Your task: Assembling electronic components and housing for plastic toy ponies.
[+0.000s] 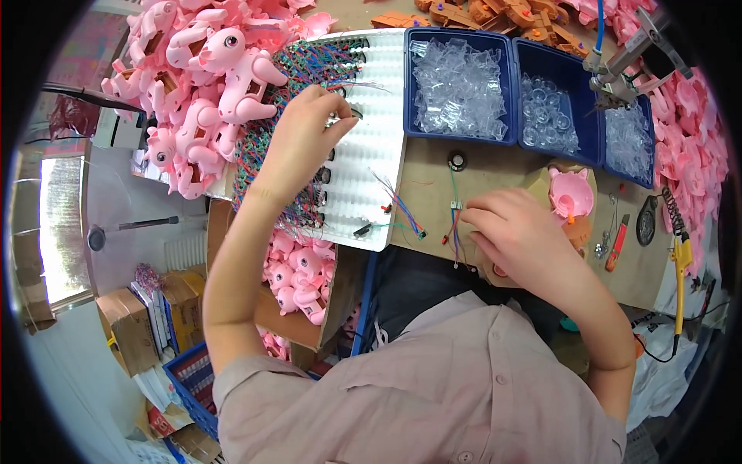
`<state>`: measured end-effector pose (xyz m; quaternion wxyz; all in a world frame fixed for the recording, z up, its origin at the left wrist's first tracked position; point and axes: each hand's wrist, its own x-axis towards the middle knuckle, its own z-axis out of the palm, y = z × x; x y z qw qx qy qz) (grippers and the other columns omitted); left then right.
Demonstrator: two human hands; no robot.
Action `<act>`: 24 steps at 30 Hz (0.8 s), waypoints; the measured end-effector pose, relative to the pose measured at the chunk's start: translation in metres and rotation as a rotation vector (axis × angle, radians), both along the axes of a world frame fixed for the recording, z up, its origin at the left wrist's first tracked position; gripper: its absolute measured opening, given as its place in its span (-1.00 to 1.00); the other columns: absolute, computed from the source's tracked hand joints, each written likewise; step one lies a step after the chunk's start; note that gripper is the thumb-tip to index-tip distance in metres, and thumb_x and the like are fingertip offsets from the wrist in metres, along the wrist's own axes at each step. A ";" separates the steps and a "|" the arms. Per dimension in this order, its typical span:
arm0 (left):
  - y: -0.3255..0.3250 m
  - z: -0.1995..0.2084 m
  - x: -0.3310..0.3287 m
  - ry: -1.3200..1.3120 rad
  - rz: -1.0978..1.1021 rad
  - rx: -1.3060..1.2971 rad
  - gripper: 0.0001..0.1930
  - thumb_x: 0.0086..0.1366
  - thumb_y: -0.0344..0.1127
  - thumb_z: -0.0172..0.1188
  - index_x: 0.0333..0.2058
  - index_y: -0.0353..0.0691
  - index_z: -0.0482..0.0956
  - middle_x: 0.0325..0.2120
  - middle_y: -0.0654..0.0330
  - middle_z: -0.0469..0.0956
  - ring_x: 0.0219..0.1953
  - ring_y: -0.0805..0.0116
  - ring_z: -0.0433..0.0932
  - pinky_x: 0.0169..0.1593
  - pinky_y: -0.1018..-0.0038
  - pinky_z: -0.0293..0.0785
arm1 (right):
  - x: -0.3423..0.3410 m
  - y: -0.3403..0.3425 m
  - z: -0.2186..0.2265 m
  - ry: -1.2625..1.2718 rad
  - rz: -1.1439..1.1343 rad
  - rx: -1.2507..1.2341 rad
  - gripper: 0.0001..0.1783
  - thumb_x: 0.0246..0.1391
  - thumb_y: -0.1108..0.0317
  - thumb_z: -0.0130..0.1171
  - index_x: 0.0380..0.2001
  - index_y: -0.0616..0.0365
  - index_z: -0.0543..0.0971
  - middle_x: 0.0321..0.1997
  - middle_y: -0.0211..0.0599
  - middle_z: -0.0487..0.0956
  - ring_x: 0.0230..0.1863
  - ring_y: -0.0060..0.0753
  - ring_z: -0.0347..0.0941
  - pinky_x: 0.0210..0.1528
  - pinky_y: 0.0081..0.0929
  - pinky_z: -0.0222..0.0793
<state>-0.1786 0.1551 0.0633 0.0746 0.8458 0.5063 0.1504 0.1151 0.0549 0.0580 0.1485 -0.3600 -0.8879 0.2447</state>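
Observation:
My left hand (303, 127) reaches over the ridged white tray (371, 147), thumb and forefinger pinched together at a small dark piece I cannot make out. Beneath that arm lies a dense heap of coloured wires (263, 166), with black round parts along its right side. On the table, my right hand (514, 228) has its fingers bent and closed on a wire bundle (457, 232) with a small pale connector. A green wire runs from there to a small round black speaker (457, 160). Another loose bunch of wires (402, 209) lies across the tray's near right corner.
Blue bins (460, 139) of clear plastic parts stand behind. Pink toy animals (232, 73) pile up at left, more fill a cardboard box (297, 278) below. At right are a pink shell (570, 193), a red cutter (617, 247), a yellow-handled tool (682, 271) and a metal fixture (630, 66).

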 end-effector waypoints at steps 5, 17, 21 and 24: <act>-0.071 0.036 0.070 -1.195 0.166 -0.624 -0.82 0.25 -0.41 0.16 -0.20 -0.31 0.41 -0.36 0.18 0.57 -0.34 0.55 0.50 -0.27 0.64 0.39 | 0.007 -0.007 0.016 0.350 -0.249 -0.231 -0.70 0.01 0.45 0.16 -0.14 0.26 0.49 -0.10 -0.25 0.50 -0.20 -0.35 0.46 -0.13 -0.47 0.36; -0.114 -0.003 0.172 -1.524 0.150 -0.767 -0.67 0.26 -0.45 0.14 0.00 -0.34 0.39 -0.31 0.11 0.60 -0.24 0.49 0.55 -0.15 0.58 0.44 | 0.059 -0.062 0.017 0.602 -0.580 -0.387 -0.86 0.14 0.48 0.06 -0.34 0.33 0.58 -0.57 -0.33 0.54 -0.62 -0.66 0.38 -0.59 -0.70 0.27; -0.119 -0.001 0.195 -1.444 0.050 -0.796 -0.60 0.27 -0.48 0.12 0.08 -0.38 0.35 -0.31 0.13 0.59 -0.24 0.51 0.55 -0.15 0.62 0.43 | 0.066 -0.064 0.022 0.785 -0.737 -0.430 -0.87 0.12 0.44 0.10 -0.38 0.29 0.58 -0.51 -0.35 0.55 -0.49 -0.61 0.43 -0.45 -0.63 0.32; -0.129 0.001 0.202 -1.353 0.031 -0.784 -0.57 0.27 -0.51 0.09 0.12 -0.40 0.31 -0.32 0.13 0.59 -0.30 0.56 0.52 -0.20 0.65 0.42 | 0.072 -0.059 0.013 0.731 -0.645 -0.339 -0.90 0.09 0.45 0.13 -0.41 0.27 0.56 -0.45 -0.36 0.56 -0.38 -0.60 0.43 -0.36 -0.58 0.31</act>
